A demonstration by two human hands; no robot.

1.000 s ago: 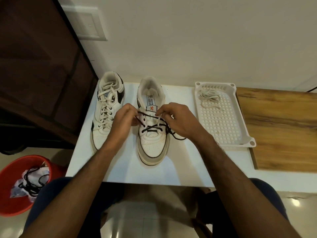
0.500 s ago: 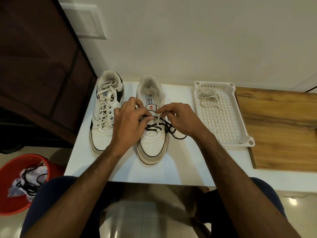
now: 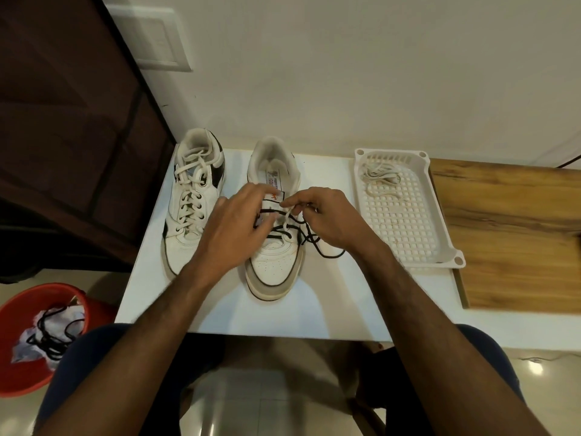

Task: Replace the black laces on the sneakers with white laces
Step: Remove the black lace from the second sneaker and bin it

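Observation:
Two white sneakers stand on the white table [image 3: 220,309]. The left sneaker [image 3: 191,215] has white laces. The right sneaker [image 3: 273,269] is partly threaded with a black lace [image 3: 327,253], whose loose end loops onto the table to the right. My left hand [image 3: 232,231] lies over this sneaker's left side, fingers stretched toward the tongue and touching the eyelet area. My right hand [image 3: 330,220] pinches the black lace between thumb and forefinger near the upper eyelets. A bundled white lace [image 3: 380,177] lies in the white tray [image 3: 408,234].
The perforated tray sits right of the shoes, partly on a wooden board [image 3: 515,240]. A red bucket [image 3: 19,366] on the floor at lower left holds a black lace and paper. A dark cabinet [image 3: 69,136] stands left of the table; the wall is close behind.
My left hand has moved from the shoe's left edge onto its lacing, and its fingers have stretched out toward the tongue. The right hand keeps its pinch on the black lace, almost unmoved.

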